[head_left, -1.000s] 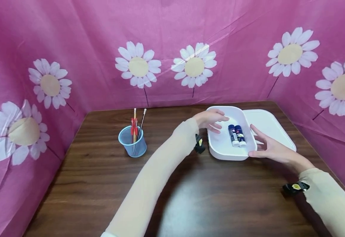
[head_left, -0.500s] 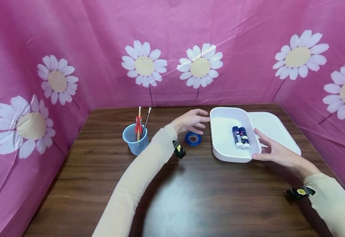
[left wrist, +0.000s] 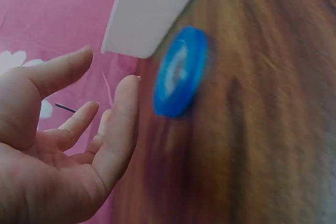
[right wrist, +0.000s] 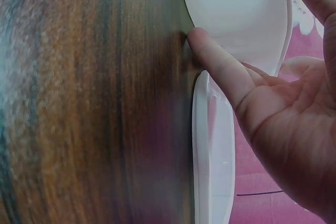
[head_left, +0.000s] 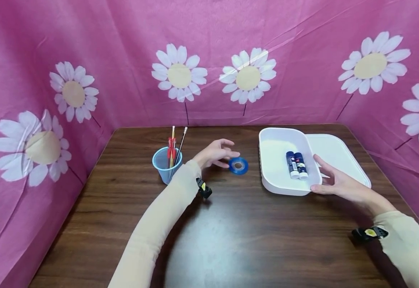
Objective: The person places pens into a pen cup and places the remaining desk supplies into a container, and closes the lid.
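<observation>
A roll of blue tape [head_left: 238, 165] lies flat on the table. My left hand [head_left: 218, 154] hovers just left of it, fingers loosely spread and holding nothing; in the left wrist view a gap shows between the fingers [left wrist: 123, 124] and the tape roll [left wrist: 179, 74]. On the right stands a white open box [head_left: 275, 182] with two dark-blue-capped glue sticks [head_left: 297, 165] side by side inside. My right hand [head_left: 342, 188] touches the box's right side near its front corner, its fingers extended and spread. The right wrist view shows a fingertip against the box wall [right wrist: 239, 9].
A white lid [head_left: 339, 156] lies flat, partly behind the box's right side. Left of my left hand stands a blue mesh cup [head_left: 164, 162] with pencils and red pens [head_left: 171, 149]. A pink flowered curtain surrounds the wooden table [head_left: 123, 224] at the back and sides.
My left hand has come out of the box and moved left, uncovering the tape roll on the table. My right hand has stayed at the box. The head view has shifted slightly.
</observation>
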### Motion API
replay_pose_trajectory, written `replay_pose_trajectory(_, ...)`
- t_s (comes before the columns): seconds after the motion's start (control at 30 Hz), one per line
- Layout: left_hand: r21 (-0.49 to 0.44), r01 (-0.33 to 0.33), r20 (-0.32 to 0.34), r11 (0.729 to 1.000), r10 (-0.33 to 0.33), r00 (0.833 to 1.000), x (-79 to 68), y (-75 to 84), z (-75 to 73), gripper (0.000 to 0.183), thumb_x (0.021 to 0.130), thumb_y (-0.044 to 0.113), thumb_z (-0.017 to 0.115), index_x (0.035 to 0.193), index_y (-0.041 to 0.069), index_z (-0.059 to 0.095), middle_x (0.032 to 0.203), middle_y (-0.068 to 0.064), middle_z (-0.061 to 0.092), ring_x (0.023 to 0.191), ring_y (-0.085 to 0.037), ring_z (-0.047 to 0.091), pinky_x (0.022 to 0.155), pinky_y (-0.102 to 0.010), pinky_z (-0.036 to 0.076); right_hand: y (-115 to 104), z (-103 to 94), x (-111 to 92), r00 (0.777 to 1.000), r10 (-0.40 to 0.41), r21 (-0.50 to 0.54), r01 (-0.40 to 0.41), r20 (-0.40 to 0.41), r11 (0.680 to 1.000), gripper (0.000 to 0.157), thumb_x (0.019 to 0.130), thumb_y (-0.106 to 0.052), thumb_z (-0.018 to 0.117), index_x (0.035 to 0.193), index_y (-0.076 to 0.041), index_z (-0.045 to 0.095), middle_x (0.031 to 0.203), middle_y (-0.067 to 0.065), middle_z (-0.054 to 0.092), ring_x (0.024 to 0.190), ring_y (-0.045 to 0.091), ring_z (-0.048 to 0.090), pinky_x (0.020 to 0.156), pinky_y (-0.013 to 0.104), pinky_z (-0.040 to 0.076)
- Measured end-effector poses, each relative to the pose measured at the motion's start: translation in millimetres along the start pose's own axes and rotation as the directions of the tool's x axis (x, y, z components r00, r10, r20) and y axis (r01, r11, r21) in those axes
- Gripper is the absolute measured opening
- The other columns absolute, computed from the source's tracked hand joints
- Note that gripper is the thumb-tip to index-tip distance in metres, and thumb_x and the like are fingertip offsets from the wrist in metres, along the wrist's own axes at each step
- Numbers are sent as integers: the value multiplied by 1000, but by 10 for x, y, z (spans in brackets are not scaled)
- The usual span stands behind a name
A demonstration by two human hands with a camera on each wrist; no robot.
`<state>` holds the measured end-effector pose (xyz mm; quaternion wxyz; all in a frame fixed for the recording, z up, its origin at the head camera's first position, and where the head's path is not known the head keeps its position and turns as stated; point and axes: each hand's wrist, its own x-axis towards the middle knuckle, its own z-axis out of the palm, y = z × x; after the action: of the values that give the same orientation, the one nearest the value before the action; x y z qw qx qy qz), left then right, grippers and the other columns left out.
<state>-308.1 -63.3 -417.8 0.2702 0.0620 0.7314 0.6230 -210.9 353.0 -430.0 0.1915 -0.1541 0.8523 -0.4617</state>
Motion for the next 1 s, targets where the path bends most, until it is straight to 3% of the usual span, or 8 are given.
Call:
replay_pose_trajectory(0.13, 15, -15, -26, 1000, 15, 1000, -9, -116, 16, 74, 85, 13, 85, 147, 6, 46, 142, -19, 45, 103, -29, 65, 76, -44, 61, -9, -9, 5, 1000, 4, -9, -4, 4, 1000, 102, 98, -14, 68, 162, -21, -11, 161, 36, 5, 136, 54, 33, 88, 12, 45)
replay_pose_trajectory(0.2, 12, -21, -23, 1000, 22, 999, -22, -152, 38, 77, 81, 12, 87, 146, 7, 47, 142, -19, 44, 102, -26, 65, 75, -44, 61, -3, -14, 2, 1000, 10, -25, -10, 1, 1000, 101, 99, -15, 68, 162, -21, -10, 161, 37, 6, 135, 47, 41, 88, 11, 44)
replay_pose_trajectory(0.3, 8, -24, -30, 1000, 24, 999, -36, -199, 62, 77, 80, 11, 89, 146, 8, 48, 140, -18, 45, 102, -27, 65, 74, -43, 62, 16, -17, 0, 1000, 19, -37, -19, -2, 999, 100, 99, -17, 67, 162, -21, -10, 161, 37, 8, 129, 25, 52, 88, 11, 44)
replay_pose_trajectory(0.37, 8, -21, -41, 1000, 22, 999, -37, -220, 75, 77, 79, 9, 89, 145, 8, 49, 139, -17, 46, 103, -28, 64, 73, -42, 62, 25, -14, 3, 1000, 23, -32, -23, 1, 999, 100, 99, -18, 67, 163, -22, -9, 161, 37, 8, 124, 10, 53, 88, 12, 44)
replay_pose_trajectory(0.47, 22, -20, -53, 1000, 21, 998, -26, -235, 100, 77, 79, 5, 88, 145, 7, 49, 138, -17, 46, 106, -29, 63, 72, -41, 62, 32, -12, 8, 1000, 25, -16, -25, 6, 1000, 99, 99, -18, 67, 163, -24, -9, 161, 36, 6, 119, -2, 51, 88, 11, 43)
replay_pose_trajectory(0.7, 142, -45, -36, 989, 50, 998, 7, -256, 160, 87, 78, 3, 88, 152, 9, 45, 143, -19, 45, 110, -29, 62, 70, -37, 62, 42, -9, 6, 1000, 5, 22, -5, 7, 1000, 99, 99, -15, 66, 163, -23, -9, 161, 36, 4, 116, -7, 52, 88, 11, 44)
replay_pose_trajectory(1.0, 268, -58, -46, 962, 73, 996, 66, -296, 159, 83, 75, 5, 91, 147, 4, 51, 147, -18, 50, 109, -25, 63, 66, -33, 61, 44, -1, 14, 1000, 11, -12, -11, 10, 1000, 98, 99, -17, 66, 162, -27, -10, 163, 33, 2, 116, -8, 49, 88, 10, 42)
